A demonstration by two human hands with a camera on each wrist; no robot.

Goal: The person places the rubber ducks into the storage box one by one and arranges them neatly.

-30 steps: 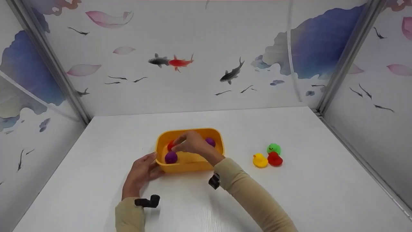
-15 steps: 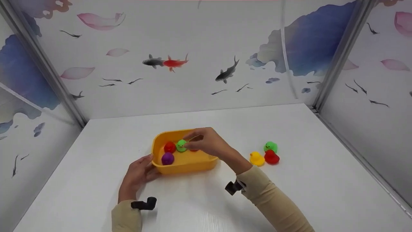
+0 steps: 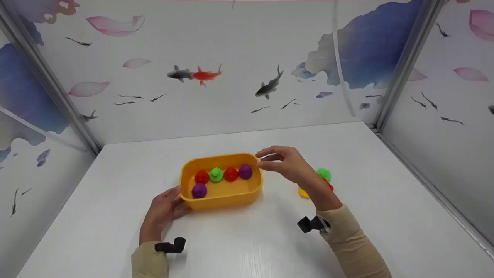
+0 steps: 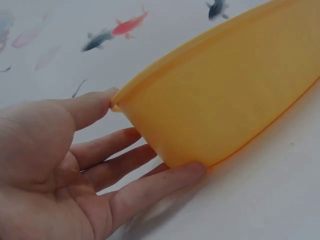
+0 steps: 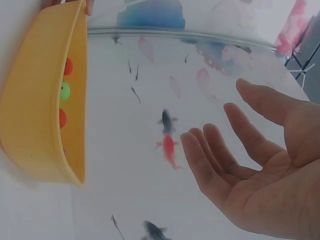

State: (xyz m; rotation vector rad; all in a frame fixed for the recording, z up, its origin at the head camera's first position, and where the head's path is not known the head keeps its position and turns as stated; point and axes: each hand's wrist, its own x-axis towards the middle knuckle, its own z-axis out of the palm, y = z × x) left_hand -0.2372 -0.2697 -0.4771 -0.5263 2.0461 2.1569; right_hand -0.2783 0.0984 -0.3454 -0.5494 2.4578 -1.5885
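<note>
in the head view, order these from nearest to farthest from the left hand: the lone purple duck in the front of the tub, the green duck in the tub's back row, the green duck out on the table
1. Lone purple rubber duck, front left of the yellow plastic tub, just beyond the left hand resting against the tub's corner.
2. Green rubber duck in the tub, second in the back row.
3. Green rubber duck on the table, far right, behind the right hand.
</note>
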